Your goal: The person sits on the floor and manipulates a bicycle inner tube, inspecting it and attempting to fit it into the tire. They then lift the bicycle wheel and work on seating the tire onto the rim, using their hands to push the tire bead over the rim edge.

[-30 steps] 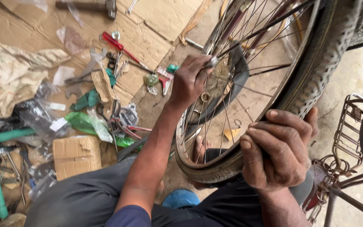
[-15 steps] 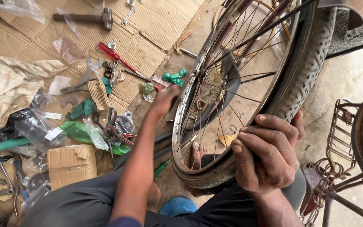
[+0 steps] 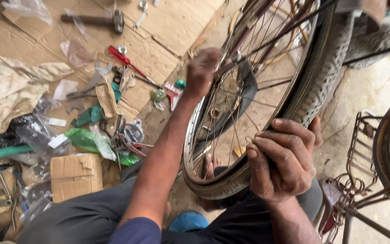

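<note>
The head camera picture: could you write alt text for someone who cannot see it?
A person's right hand grips the black rubber tyre of a spoked bicycle wheel, while the left hand reaches to its spokes. A red-handled screwdriver, hammer and small parts lie on flattened brown cardboard.

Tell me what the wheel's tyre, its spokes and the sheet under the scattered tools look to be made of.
Tyre: seemingly rubber, matt grey and dusty, with a moulded tread; the right hand grips it.
Spokes: thin metal wire, dull silver with some shine; the left hand is at them.
Sheet: likely corrugated cardboard, flat brown, with creases and torn edges.
</note>
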